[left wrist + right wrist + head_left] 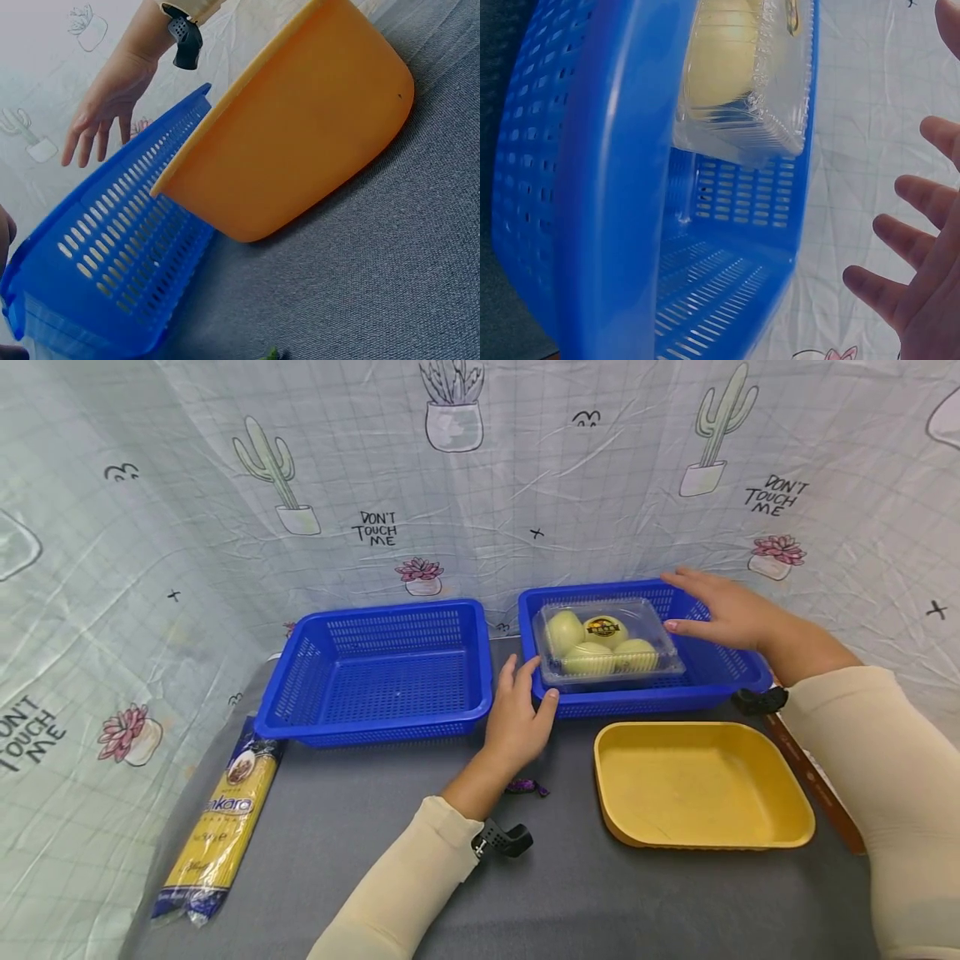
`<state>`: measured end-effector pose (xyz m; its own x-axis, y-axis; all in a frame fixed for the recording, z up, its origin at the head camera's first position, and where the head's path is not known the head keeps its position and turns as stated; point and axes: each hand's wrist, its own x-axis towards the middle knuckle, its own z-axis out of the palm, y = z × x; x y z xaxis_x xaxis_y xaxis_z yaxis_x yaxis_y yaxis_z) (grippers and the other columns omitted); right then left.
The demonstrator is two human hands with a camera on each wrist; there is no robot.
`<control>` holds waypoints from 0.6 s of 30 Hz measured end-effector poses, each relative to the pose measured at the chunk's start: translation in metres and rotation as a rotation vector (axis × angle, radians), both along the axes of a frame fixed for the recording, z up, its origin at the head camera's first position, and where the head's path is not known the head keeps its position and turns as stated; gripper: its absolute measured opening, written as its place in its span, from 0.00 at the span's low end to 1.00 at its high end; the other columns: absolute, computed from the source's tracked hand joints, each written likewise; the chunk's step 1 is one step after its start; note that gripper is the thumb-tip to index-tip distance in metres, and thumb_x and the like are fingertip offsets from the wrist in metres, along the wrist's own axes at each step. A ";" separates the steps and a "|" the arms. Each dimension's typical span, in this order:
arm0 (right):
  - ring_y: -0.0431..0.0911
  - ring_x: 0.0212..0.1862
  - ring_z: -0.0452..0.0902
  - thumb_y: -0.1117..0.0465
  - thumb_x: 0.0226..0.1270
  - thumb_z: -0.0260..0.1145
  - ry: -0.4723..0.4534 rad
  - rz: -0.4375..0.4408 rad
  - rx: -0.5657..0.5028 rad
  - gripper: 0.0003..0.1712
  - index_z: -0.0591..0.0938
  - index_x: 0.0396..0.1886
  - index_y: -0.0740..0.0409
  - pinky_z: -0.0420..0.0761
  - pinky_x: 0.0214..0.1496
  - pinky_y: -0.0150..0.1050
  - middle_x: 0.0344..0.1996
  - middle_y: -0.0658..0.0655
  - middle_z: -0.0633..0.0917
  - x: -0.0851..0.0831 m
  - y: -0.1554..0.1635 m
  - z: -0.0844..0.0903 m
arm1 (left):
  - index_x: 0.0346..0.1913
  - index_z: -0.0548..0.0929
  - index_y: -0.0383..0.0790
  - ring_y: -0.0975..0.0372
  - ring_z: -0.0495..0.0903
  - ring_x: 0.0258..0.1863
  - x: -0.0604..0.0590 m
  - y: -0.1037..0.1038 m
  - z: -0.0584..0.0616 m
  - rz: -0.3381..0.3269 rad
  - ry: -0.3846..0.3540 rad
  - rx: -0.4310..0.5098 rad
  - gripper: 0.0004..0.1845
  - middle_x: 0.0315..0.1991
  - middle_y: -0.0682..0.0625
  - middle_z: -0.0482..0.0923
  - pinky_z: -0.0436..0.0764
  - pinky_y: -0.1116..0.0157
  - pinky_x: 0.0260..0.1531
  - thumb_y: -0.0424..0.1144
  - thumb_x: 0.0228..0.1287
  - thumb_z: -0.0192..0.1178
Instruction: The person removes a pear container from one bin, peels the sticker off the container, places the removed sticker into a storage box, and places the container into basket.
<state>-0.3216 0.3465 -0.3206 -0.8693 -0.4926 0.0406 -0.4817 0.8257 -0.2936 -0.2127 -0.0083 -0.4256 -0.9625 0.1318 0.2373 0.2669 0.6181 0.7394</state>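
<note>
A clear clamshell box (603,643) of yellow-green round fruits lies in the right blue basket (720,672), toward its left side. My left hand (531,683) rests against that basket's front left corner, thumb on the front rim, fingers relaxed. Over the basket's right half my right hand (697,606) hovers with straight, spread fingers and holds nothing. The right wrist view shows the clamshell box (742,75) inside the basket (615,187), with my right hand's fingers (907,262) apart from the rim. The left wrist view shows the right hand (105,105) above the basket (112,247).
An empty blue basket (382,668) stands to the left. A yellow tray (701,785) (300,135) sits in front of the right basket. A spaghetti packet (221,818) lies at the left table edge. A small purple scrap (527,787) lies near my left wrist. A printed curtain hangs behind.
</note>
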 end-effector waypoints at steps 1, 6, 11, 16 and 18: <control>0.75 0.82 0.47 0.39 0.78 0.63 -0.002 0.000 0.001 0.51 0.53 0.88 0.55 0.48 0.78 0.76 0.84 0.73 0.51 -0.001 0.000 0.000 | 0.83 0.66 0.47 0.45 0.62 0.80 -0.001 0.000 -0.001 0.003 0.001 0.008 0.32 0.86 0.42 0.49 0.69 0.43 0.74 0.51 0.82 0.55; 0.74 0.82 0.47 0.39 0.78 0.63 -0.018 -0.004 -0.007 0.51 0.54 0.88 0.56 0.48 0.78 0.75 0.84 0.73 0.52 -0.004 -0.002 -0.001 | 0.82 0.68 0.46 0.44 0.64 0.79 -0.002 0.001 -0.006 0.008 -0.023 0.042 0.31 0.85 0.41 0.52 0.69 0.43 0.73 0.50 0.83 0.55; 0.75 0.81 0.49 0.40 0.78 0.64 -0.021 0.007 -0.008 0.50 0.56 0.87 0.58 0.49 0.78 0.74 0.82 0.75 0.55 -0.010 -0.003 -0.001 | 0.82 0.67 0.47 0.48 0.65 0.78 -0.004 0.002 -0.009 0.002 -0.075 0.090 0.30 0.82 0.42 0.61 0.68 0.45 0.74 0.49 0.84 0.54; 0.74 0.80 0.52 0.41 0.78 0.65 -0.013 0.030 -0.001 0.49 0.58 0.87 0.59 0.51 0.78 0.73 0.81 0.74 0.59 -0.018 -0.003 -0.003 | 0.83 0.65 0.49 0.50 0.66 0.78 -0.004 0.004 -0.011 0.001 -0.125 0.181 0.30 0.79 0.42 0.67 0.67 0.46 0.75 0.47 0.84 0.55; 0.74 0.80 0.53 0.41 0.77 0.65 -0.016 0.029 0.010 0.49 0.59 0.86 0.59 0.52 0.78 0.73 0.81 0.74 0.60 -0.021 -0.002 -0.004 | 0.83 0.65 0.50 0.50 0.67 0.77 -0.004 0.006 -0.012 -0.003 -0.152 0.240 0.30 0.78 0.41 0.68 0.67 0.46 0.75 0.46 0.84 0.55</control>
